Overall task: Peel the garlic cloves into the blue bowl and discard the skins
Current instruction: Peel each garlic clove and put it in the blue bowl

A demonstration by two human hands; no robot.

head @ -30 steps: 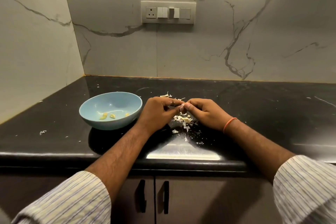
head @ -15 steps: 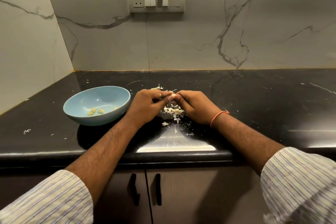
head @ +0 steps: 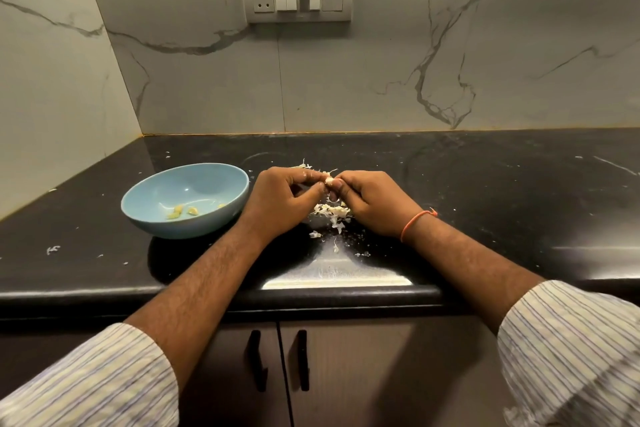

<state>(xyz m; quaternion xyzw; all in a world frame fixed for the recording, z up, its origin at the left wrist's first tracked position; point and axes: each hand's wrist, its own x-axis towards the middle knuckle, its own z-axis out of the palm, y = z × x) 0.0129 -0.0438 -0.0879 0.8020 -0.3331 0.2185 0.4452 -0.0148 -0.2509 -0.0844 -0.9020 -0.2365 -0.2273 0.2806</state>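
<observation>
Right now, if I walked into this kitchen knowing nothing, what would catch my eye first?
Two hands meet at the middle of the black counter: the left hand and right hand both pinch a small garlic clove between their fingertips. Pale skins lie scattered beneath them. To the left sits a blue bowl holding a few peeled pieces.

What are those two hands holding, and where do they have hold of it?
A garlic clove, pinched between the fingertips of the left hand and the right hand, one at each side. Most of it is hidden.
</observation>
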